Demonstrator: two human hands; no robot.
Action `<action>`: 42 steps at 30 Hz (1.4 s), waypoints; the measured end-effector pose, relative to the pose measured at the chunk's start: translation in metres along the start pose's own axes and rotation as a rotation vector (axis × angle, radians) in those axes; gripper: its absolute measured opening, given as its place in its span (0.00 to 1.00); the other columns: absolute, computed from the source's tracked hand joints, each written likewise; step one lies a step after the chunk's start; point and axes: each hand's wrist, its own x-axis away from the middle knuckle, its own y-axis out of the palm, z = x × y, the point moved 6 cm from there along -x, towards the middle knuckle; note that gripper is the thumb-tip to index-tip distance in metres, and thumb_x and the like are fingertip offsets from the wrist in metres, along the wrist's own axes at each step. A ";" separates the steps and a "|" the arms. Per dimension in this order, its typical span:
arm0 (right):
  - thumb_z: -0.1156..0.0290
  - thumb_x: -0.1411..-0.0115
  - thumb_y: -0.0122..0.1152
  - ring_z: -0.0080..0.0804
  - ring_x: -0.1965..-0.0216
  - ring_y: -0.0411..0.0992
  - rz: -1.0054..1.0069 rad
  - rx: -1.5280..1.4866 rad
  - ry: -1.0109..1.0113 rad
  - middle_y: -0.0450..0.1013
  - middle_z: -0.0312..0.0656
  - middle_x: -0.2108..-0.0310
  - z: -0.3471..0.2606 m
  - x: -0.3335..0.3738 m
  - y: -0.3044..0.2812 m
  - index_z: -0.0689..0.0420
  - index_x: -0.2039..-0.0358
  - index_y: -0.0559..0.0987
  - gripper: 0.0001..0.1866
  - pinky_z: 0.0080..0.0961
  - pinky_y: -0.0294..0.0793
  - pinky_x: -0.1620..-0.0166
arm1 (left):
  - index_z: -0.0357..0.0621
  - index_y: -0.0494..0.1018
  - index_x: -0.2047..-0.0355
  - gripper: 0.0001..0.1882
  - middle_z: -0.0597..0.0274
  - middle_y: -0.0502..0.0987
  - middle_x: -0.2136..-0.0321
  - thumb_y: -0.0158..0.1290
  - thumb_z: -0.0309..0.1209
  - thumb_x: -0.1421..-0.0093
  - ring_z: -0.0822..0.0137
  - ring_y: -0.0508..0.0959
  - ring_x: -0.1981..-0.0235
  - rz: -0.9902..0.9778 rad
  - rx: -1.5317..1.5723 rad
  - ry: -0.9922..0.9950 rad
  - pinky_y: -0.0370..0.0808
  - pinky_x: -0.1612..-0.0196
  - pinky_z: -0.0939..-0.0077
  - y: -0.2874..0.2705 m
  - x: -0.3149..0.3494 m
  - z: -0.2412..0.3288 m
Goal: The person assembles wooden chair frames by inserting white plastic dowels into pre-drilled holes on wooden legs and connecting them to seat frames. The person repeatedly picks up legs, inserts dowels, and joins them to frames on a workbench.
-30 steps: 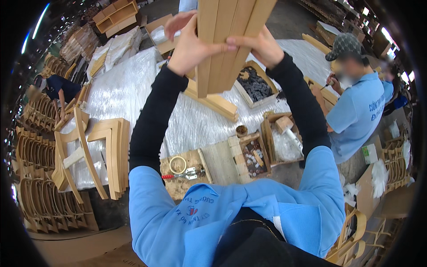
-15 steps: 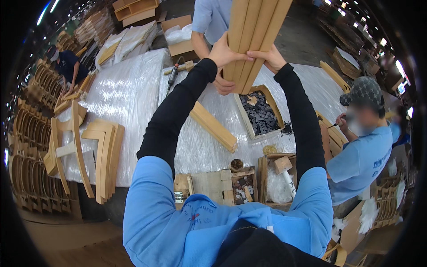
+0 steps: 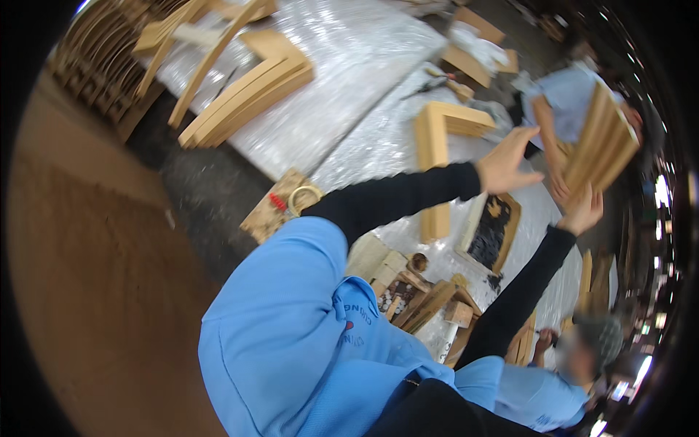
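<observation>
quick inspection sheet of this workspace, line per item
surface: table wrapped in shiny plastic sheet, seen tilted
job's things: bundle of wooden slats raised at upper right, gripped from behind by another person's hand
clutter: L-shaped wooden frame, stack of curved wooden pieces, tray of dark small parts, roll of tape, wood offcuts
grippers: left hand open, fingers spread, beside the bundle, not touching it; right hand under the bundle's lower end, contact unclear
cables: nothing seen
surroundings: brown floor, curved wooden parts stacked at upper left, a seated person in a cap at lower right
</observation>
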 end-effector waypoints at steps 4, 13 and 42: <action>0.76 0.37 0.58 0.31 0.58 0.72 -0.352 0.224 -0.009 0.73 0.41 0.62 -0.058 0.202 0.128 0.63 0.62 0.75 0.06 0.27 0.71 0.51 | 0.45 0.65 0.43 0.28 0.54 0.66 0.44 0.58 0.21 0.44 0.61 0.67 0.42 0.376 -0.401 -0.175 0.71 0.47 0.66 -0.229 0.198 -0.003; 0.72 0.40 0.64 0.32 0.56 0.76 -1.927 -0.257 0.047 0.76 0.44 0.57 -0.149 0.572 0.450 0.60 0.52 0.77 0.16 0.28 0.74 0.51 | 0.44 0.30 0.28 0.68 0.49 0.33 0.26 0.69 0.53 0.50 0.56 0.31 0.26 1.259 0.477 -0.987 0.33 0.29 0.44 -0.625 0.460 -0.127; 0.73 0.53 0.68 0.41 0.47 0.70 -1.699 0.038 -0.778 0.74 0.38 0.55 -0.156 0.536 0.630 0.47 0.52 0.76 0.24 0.43 0.63 0.41 | 0.42 0.61 0.35 0.51 0.52 0.68 0.52 0.73 0.23 0.60 0.55 0.71 0.47 0.727 -0.448 -0.560 0.72 0.45 0.59 -0.586 0.323 -0.118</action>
